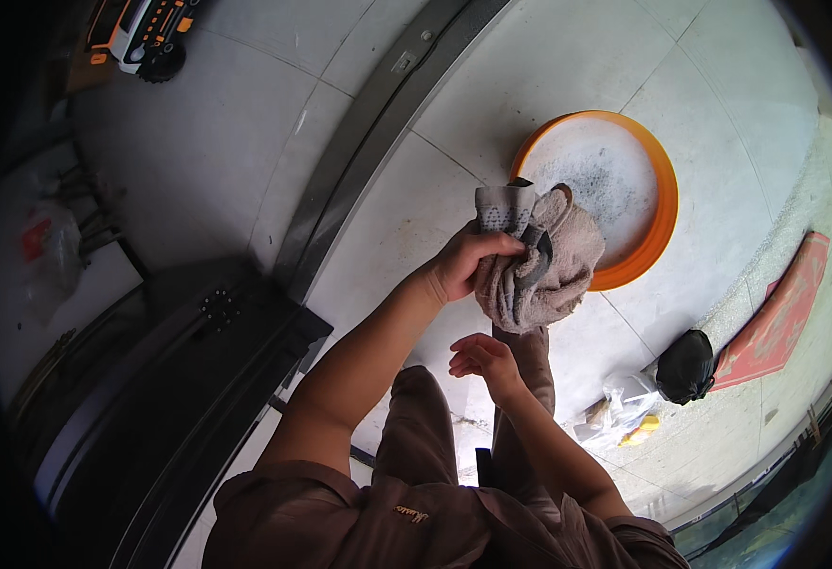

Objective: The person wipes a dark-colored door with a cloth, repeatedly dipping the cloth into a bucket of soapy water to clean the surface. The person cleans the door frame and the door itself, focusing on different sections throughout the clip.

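Note:
My left hand grips a bunched piece of cloth, its thumb pressed over the folds. The cloth is mostly pinkish-beige terry, with a grey patterned knit cuff like a sock's standing up at the top. Whether it is one piece or several, I cannot tell. Behind the bundle is an orange basin of water under white suds, and the cloth overlaps its near rim in the picture. Lower down, my right hand is held with nothing in it, fingers loosely curled, apart from the cloth.
A metal door track crosses the tiled floor on the left, near a black cabinet. To the right lie a clear plastic bag, a black bag and a red mat. A toy vehicle stands upper left.

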The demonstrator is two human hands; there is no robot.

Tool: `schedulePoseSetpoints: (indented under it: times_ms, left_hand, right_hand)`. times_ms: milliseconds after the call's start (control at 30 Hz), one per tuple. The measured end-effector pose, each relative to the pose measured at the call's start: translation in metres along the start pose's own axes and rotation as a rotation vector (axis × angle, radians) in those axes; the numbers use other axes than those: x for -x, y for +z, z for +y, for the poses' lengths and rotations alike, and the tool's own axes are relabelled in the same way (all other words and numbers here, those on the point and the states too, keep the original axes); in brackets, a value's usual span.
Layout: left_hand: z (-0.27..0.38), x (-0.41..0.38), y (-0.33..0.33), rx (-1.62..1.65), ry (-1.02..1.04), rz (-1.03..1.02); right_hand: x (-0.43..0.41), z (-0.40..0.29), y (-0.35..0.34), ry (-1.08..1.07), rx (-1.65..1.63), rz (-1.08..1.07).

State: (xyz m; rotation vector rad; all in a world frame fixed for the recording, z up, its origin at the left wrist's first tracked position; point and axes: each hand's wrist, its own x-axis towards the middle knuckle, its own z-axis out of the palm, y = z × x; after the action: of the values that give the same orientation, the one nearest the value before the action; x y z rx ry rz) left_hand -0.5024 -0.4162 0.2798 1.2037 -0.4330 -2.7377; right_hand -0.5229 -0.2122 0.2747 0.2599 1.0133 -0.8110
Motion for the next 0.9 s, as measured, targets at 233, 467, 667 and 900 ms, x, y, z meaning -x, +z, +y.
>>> schedulePoseSetpoints:
  times_ms: [233,467,667,900]
  left_hand:
    - [-0.036,-0.152,0.083,-1.48,0.077,0.39]
    - [-0.075,-0.221,0.085,-2.006,-0.25,0.342]
    - [-0.111,-0.265,0.016,-1.84,-0.256,0.127]
    - [-0.078,-0.232,0.028,-1.295,-0.135,0.379]
  right_hand:
    - [0.089,-0.108,-0.104,-0.268,0.105,0.31]
    - [0.088,-0.173,-0.152,-0.35,0.127,0.43]
    - [0.04,-0.174,-0.152,-0.289,0.016,0.346]
    - [-0.001,-0.184,-0.14,-0.067,-0.511,0.409]
